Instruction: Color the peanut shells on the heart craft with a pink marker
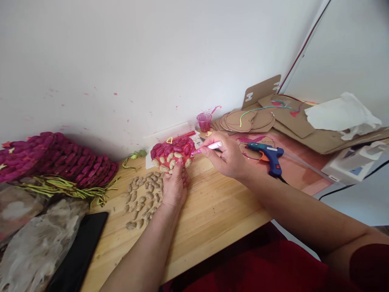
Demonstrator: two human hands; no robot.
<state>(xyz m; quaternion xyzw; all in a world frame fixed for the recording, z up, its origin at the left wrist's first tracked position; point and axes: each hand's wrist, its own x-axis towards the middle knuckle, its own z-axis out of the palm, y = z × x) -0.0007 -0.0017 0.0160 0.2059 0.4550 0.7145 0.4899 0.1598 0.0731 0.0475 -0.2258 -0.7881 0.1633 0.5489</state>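
Observation:
My left hand (175, 182) grips the lower edge of a peanut-covered heart plaque (170, 153), thumb on its front. Magenta-painted peanuts cover the plaque's upper part, and bare tan ones sit lower down on a red ground. A yellow loop rises from its top. In my right hand (226, 156) is a white-handled paintbrush (215, 145), its pink tip at the plaque's right side. Loose peanuts (142, 198) lie on the wooden table to the left of my left forearm. Behind the plaque stands a clear cup of magenta paint (204, 121).
A stack of magenta peanut plaques (60, 158) and yellow-green cords (75, 186) lie at left, above plastic bags (45, 239) and a black flat object (91, 231). At right are a blue glue gun (269, 153), cardboard hearts (247, 120) and white tissue (342, 113). A paint-spotted wall (146, 61) rises behind.

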